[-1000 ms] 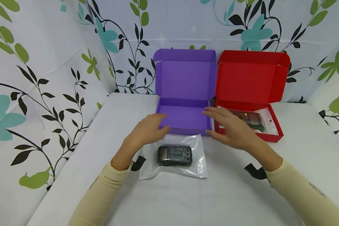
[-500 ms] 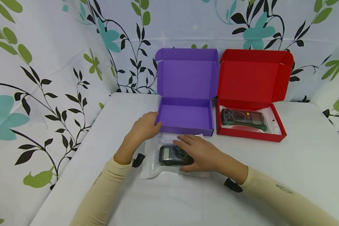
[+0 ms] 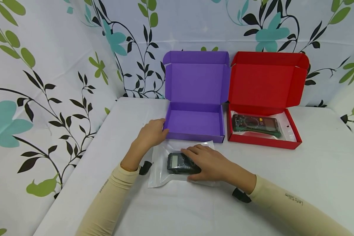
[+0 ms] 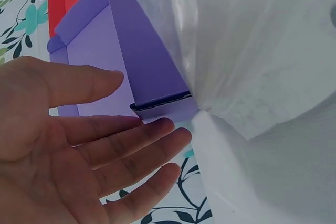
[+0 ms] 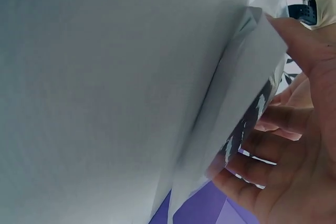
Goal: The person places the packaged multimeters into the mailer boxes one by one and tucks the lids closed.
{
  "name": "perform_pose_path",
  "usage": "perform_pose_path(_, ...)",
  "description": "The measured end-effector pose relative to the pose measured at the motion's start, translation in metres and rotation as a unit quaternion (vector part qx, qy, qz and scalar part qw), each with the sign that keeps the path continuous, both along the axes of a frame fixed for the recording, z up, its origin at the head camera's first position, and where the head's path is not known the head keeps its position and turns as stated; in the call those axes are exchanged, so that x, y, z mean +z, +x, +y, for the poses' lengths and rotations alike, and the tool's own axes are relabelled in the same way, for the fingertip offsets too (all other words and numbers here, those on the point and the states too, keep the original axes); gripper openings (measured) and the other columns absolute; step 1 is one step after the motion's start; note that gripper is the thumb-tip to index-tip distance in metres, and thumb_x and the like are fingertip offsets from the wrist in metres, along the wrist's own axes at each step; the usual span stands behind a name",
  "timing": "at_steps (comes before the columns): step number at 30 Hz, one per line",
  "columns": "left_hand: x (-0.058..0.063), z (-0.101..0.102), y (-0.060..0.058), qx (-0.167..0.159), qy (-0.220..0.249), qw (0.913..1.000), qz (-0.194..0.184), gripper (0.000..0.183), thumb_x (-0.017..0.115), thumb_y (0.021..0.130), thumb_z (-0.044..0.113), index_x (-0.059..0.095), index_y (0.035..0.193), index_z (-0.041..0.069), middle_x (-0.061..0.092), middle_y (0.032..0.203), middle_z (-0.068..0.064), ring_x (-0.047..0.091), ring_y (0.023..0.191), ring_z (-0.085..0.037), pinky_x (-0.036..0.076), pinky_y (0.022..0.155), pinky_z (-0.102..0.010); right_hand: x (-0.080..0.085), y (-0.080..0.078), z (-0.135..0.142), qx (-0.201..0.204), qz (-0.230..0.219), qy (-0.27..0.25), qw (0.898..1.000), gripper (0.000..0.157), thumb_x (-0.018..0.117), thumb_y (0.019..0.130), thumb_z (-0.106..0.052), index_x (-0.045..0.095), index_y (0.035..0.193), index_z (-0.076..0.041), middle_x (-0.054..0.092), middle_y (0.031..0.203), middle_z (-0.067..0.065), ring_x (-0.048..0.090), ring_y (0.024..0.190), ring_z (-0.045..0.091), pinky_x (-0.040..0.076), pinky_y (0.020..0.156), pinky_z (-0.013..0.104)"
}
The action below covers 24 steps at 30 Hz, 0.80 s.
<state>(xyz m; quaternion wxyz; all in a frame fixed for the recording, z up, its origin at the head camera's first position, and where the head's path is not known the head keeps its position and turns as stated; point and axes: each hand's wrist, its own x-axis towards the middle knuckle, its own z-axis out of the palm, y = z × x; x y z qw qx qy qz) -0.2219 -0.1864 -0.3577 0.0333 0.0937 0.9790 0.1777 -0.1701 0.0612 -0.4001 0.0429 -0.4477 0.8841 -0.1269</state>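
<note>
A dark digital multimeter (image 3: 178, 164) lies in a clear plastic bag (image 3: 160, 175) on the white table, in front of an open purple box (image 3: 191, 135). My right hand (image 3: 210, 163) grips the meter's right end through the bag, fingers along the far side and thumb along the near side. In the right wrist view the fingers (image 5: 252, 148) lie against the dark meter. My left hand (image 3: 151, 133) is at the purple box's left front corner. Its fingers (image 4: 142, 145) are nearly straight beside the box wall, with nothing held.
Right of the purple box stands an open red box (image 3: 265, 141) with another bagged multimeter (image 3: 255, 124) inside. Both lids lean up and back toward a leaf-patterned cloth (image 3: 194, 19). The white table (image 3: 171, 209) reaches toward me in front of the boxes.
My right hand has come from between the two boxes down and left onto the bagged multimeter. My left hand has drawn back slightly to the purple box's left corner.
</note>
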Motion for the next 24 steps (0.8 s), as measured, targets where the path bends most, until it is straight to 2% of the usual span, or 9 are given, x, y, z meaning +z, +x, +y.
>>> perform_pose_path(6, 0.0, 0.0, -0.001, 0.007, -0.005, 1.0, -0.004, 0.048, 0.057, 0.104, 0.015, 0.053, 0.146, -0.006, 0.062, 0.138, -0.024, 0.064, 0.117, -0.041, 0.055, 0.087, -0.054, 0.003, 0.004, -0.004, -0.01, 0.001, 0.002, 1.0, 0.084, 0.086, 0.085, -0.044, 0.049, 0.153, -0.011, 0.062, 0.139, 0.008, 0.056, 0.125, 0.027, 0.048, 0.103, 0.048)
perform_pose_path(9, -0.003, 0.0, -0.003, 0.0, -0.003, 1.0, 0.006, 0.036, 0.055, 0.103, 0.011, 0.063, 0.135, -0.004, 0.069, 0.119, -0.022, 0.068, 0.099, -0.035, 0.056, 0.076, -0.049, 0.005, 0.006, -0.005, -0.013, 0.004, -0.009, 1.0, 0.08, 0.086, 0.084, -0.04, 0.053, 0.15, -0.011, 0.066, 0.135, 0.007, 0.058, 0.117, 0.025, 0.051, 0.095, 0.045)
perform_pose_path(13, -0.005, 0.0, -0.005, -0.008, -0.004, 0.9996, 0.026, 0.028, 0.053, 0.102, 0.007, 0.069, 0.123, -0.004, 0.071, 0.103, -0.02, 0.064, 0.081, -0.029, 0.053, 0.066, -0.046, 0.005, 0.01, -0.003, -0.016, 0.013, -0.031, 0.999, 0.075, 0.088, 0.081, -0.036, 0.057, 0.145, -0.013, 0.069, 0.128, 0.005, 0.059, 0.107, 0.023, 0.054, 0.084, 0.042)
perform_pose_path(18, -0.007, -0.001, -0.005, -0.007, -0.005, 0.9991, 0.041, 0.031, 0.054, 0.101, 0.004, 0.07, 0.127, -0.004, 0.072, 0.109, -0.022, 0.066, 0.083, -0.029, 0.053, 0.067, -0.047, 0.004, 0.017, 0.001, -0.016, 0.009, -0.048, 0.999, 0.073, 0.089, 0.08, -0.035, 0.058, 0.144, -0.014, 0.07, 0.124, 0.004, 0.06, 0.103, 0.021, 0.055, 0.079, 0.04)
perform_pose_path(24, -0.007, -0.002, -0.005, -0.001, -0.004, 0.999, 0.046, 0.026, 0.055, 0.1, 0.004, 0.072, 0.119, -0.002, 0.071, 0.101, -0.019, 0.064, 0.079, -0.029, 0.053, 0.065, -0.047, 0.006, 0.023, 0.003, -0.015, 0.018, -0.057, 0.998, 0.074, 0.089, 0.08, -0.036, 0.058, 0.143, -0.015, 0.071, 0.122, 0.003, 0.06, 0.102, 0.02, 0.055, 0.079, 0.04)
